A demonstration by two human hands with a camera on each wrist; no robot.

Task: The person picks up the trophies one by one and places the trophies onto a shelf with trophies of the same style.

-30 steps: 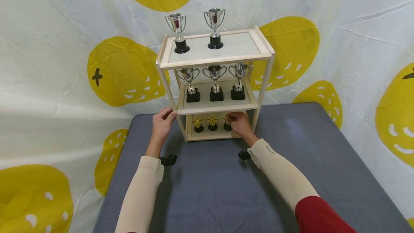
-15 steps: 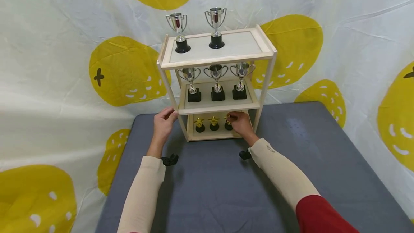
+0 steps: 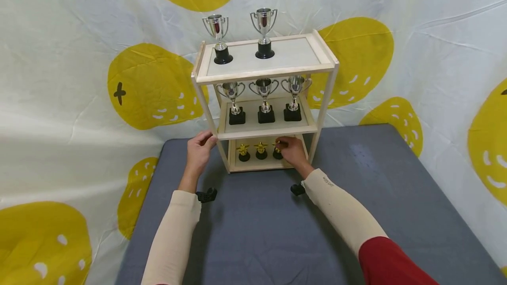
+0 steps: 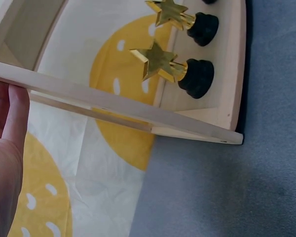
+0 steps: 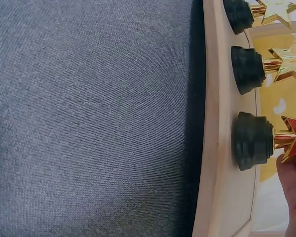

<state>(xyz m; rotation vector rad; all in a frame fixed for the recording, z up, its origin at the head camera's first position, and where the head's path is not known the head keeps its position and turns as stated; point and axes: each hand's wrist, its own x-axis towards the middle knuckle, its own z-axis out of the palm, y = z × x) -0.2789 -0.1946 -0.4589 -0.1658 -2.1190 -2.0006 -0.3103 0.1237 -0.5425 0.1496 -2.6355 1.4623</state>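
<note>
A three-tier wooden shelf (image 3: 267, 135) stands at the back of the table. My left hand (image 3: 198, 152) holds its left front post (image 4: 103, 101), with fingers at the post's edge, level with the middle tier. My right hand (image 3: 294, 152) reaches into the bottom tier and pinches the star of the rightmost gold star trophy (image 5: 254, 140). That trophy's black base rests on the bottom board, and its star is partly hidden by the fingers. Two like star trophies, a middle one (image 3: 261, 151) and a left one (image 4: 197, 79), stand upright beside it in a row.
Silver two-handled cups with square black bases, such as the middle cup (image 3: 266, 100), line the middle tier. On the top tier stand two taller silver cups (image 3: 264, 34), left and centre. The grey cloth-covered table (image 3: 253, 228) meets a fruit-patterned curtain (image 3: 67, 100) behind.
The view shifts slightly with the head. Both hands keep their places at the post and the rightmost star trophy, and no trophy has visibly moved.
</note>
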